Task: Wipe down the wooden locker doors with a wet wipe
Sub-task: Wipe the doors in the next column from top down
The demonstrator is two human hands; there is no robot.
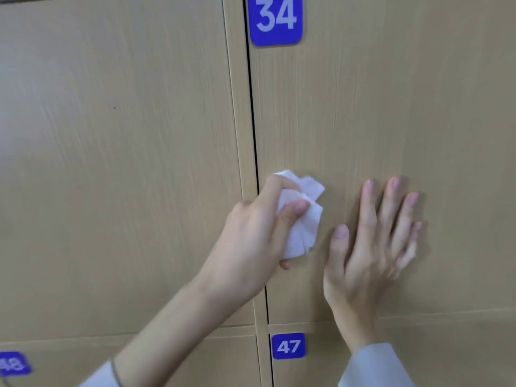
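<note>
Pale wood-grain locker fronts across the whole frame, split by a dark vertical gap just left of centre. Far left: one large locker door (111, 163), plain, with a small dark speck in its upper half, and below it in the lower left corner a blurred blue tag reading 48 (12, 363). Centre: left hand (251, 238) reaching up from the lower left, fingers and thumb curled round a bunched white wet wipe (303, 219), pinching it at the middle so that loose corners stick out above and below; wipe right at the left edge of door 34 (391, 107), just beside the gap, seemingly against the wood. Likely light, soft and limp, damp enough to slide easily, apt to tear or ball up further if dragged hard; best gripped as a wad with a flat face left free toward the wood. Right of centre: right hand (374, 247) flat on the same door, fingers straight and slightly spread, holding nothing, near the wipe but apart from it. Count: one wipe, two hands, four door fronts in part, three blue number plates, namely 34 (275, 20) at top centre, 47 (288, 346) at bottom centre, 48 at lower left.
</note>
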